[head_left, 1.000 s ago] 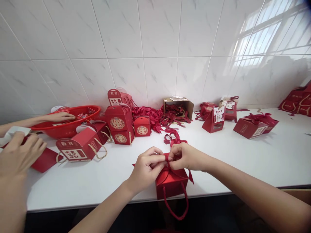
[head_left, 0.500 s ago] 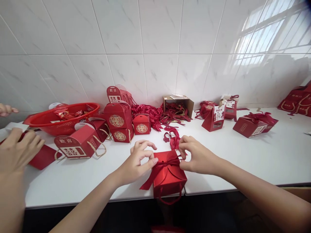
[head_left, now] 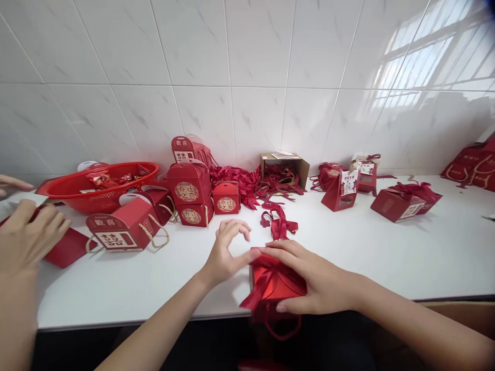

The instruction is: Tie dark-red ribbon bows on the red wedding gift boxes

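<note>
A shiny red gift box (head_left: 284, 278) sits at the table's front edge, with a dark red ribbon (head_left: 263, 286) tied across its top and a cord handle hanging down in front. My right hand (head_left: 317, 278) spans the box from the right, fingers on its far top edge and thumb on the near side. On the left, my left hand (head_left: 228, 255) has its fingers curved and apart, its thumb tip touching the box's far left corner. Beyond the box lie loose ribbon pieces (head_left: 282, 226).
Red boxes with rope handles (head_left: 119, 226), stacked boxes (head_left: 189, 190) and a red plastic basket (head_left: 96, 193) stand left. A cardboard carton (head_left: 297, 167) holds ribbons at the back. More red boxes (head_left: 398, 201) stand right. Another person's hand (head_left: 31, 232) works at far left.
The gift box has shifted slightly right and nearer to me. My right hand has gone from pinching at the ribbon to lying over the box; my left hand has moved slightly right.
</note>
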`<action>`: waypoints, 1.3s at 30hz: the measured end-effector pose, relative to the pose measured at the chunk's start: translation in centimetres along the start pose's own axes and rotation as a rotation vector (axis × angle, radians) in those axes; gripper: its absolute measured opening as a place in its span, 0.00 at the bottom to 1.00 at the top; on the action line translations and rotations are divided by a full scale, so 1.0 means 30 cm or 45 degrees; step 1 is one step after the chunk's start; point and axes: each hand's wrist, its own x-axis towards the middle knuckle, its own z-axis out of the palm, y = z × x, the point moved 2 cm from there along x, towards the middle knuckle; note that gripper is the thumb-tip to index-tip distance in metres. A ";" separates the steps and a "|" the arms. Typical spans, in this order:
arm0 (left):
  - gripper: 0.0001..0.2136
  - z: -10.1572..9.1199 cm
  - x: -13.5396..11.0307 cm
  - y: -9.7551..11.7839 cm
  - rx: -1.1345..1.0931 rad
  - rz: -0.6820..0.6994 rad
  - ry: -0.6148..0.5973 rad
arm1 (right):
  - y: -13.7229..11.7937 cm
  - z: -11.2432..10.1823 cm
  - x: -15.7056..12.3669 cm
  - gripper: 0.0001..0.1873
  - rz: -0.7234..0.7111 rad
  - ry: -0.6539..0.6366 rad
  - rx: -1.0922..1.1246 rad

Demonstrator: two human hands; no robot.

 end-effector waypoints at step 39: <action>0.24 -0.060 -0.010 0.137 0.103 0.006 -0.034 | -0.012 -0.093 0.083 0.05 -0.043 0.612 0.234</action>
